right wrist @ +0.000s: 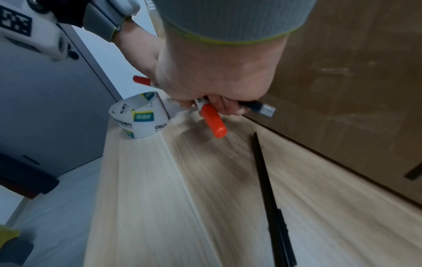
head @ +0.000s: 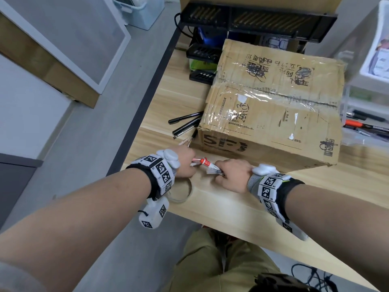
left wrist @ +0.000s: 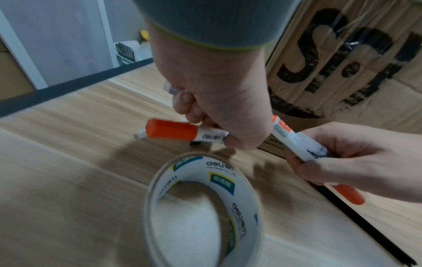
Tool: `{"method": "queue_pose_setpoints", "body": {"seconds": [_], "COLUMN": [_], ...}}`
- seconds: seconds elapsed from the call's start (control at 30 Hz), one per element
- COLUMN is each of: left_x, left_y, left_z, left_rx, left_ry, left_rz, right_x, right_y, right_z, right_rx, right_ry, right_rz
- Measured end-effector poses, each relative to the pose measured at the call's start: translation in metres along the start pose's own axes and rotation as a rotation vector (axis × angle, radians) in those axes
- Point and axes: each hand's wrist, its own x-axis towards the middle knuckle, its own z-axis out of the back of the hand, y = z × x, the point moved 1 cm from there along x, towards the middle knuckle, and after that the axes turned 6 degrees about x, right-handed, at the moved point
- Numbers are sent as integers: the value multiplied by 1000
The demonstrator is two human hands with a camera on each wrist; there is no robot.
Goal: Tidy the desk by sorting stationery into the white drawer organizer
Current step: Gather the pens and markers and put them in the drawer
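My left hand (head: pixel 186 164) grips an orange-capped white marker (left wrist: pixel 173 131) low over the wooden desk (head: pixel 221 207), right in front of the cardboard box. Close beside it, my right hand (head: pixel 231 175) holds a small bundle: an orange-capped marker (right wrist: pixel 213 121) and a black pen with a clear cap (right wrist: pixel 260 107). A roll of clear tape (left wrist: pixel 200 207) stands on the desk under my left wrist. One black pen (right wrist: pixel 265 180) lies loose near the box's foot. Several more black pens (head: pixel 185 122) lie at the box's left corner.
A big taped cardboard box (head: pixel 273 106) fills the middle of the desk. A drawer unit (head: pixel 367 128) with pens in it stands at the right edge. Black trays (head: pixel 202 53) and a monitor stand (head: pixel 263 20) sit behind the box. The desk's left edge (head: pixel 147 98) drops to the floor.
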Motion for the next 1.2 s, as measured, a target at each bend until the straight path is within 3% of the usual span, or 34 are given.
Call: {"method": "queue_pose_setpoints", "body": {"seconds": [0.33,0.5,0.67,0.9,1.03,1.2], "left_x": [-34,-28,-20,-6,1,-1], "left_y": [59,67,64,56,53,51], "left_z": [17,1,-9,-15,-9,-14], "left_rx": [-122,-200,-265,-221,-139,-160], "left_ry": [-156,-160,-182,-113,26,-83], "left_rz": [248,351,427,429,368,415], "right_x": [21,24,19,14,13,15], "right_y": [35,36,33,23,19,18], "right_z": [24,18,10,5,5,7], "right_rx": [-3,84,65,105,112,104], "right_ry": [50,181,213,204,211,204], "right_rz": [62,71,71,36,17,21]}}
